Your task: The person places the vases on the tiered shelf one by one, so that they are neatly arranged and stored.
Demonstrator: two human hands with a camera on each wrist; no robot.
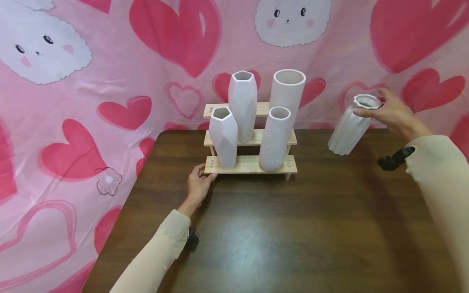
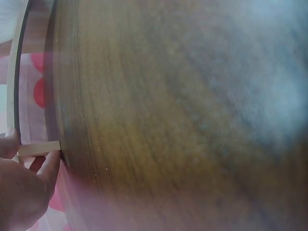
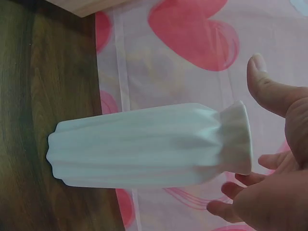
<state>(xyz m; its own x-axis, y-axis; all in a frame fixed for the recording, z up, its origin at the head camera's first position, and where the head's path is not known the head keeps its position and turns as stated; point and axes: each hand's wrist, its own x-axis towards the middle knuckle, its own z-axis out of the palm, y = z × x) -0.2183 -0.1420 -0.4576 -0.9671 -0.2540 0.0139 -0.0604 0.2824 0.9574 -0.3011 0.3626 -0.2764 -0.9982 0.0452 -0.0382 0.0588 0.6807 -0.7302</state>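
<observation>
While the head view shows the left hand (image 1: 198, 184) pinching the near left corner of the wooden stepped rack (image 1: 253, 164), the left wrist view shows only thumb and finger clamped on that edge. Farther off, the right hand (image 1: 390, 112) spreads loosely around the ribbed white vase (image 1: 349, 126), whose rim lies just inside the uncurled fingers (image 3: 231, 189); whether they touch it, I cannot tell.

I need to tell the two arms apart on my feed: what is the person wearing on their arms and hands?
Both arms wear long, plain cream sleeves, the left sleeve and the right sleeve, ending at the wrists. A small black camera mount sits at each wrist, the left and the right. The left hand and right hand are bare: no gloves or rings visible.
</observation>
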